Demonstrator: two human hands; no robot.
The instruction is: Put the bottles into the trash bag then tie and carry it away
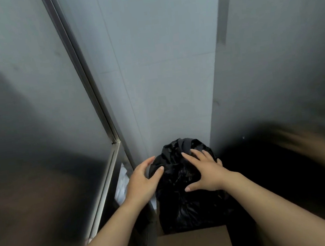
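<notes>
Your two bare arms reach forward and down to a black trash bag (182, 191) that stands in a narrow corner, its crumpled top gathered toward the pale wall (164, 72) behind it. Your left hand (142, 180) is open, fingers spread and curved against the bag's left side, thumb touching the plastic. Your right hand (205, 170) lies flat on top, fingers spread, pressing rather than pinching. No bottles show; they are presumably inside, and whether the neck is knotted cannot be told. To do this step well, close both hands around the gathered top instead of the slippery sides, test that the knot holds, then lift straight up so the thin film does not snag. Just in front of the bag, nearest you, sits a brown cardboard box (193, 244) touching its base. A brushed metal panel (25, 118) with a silver frame edge (82, 71) rises on your left, a grey wall on your right; the floor is hidden in shadow.
</notes>
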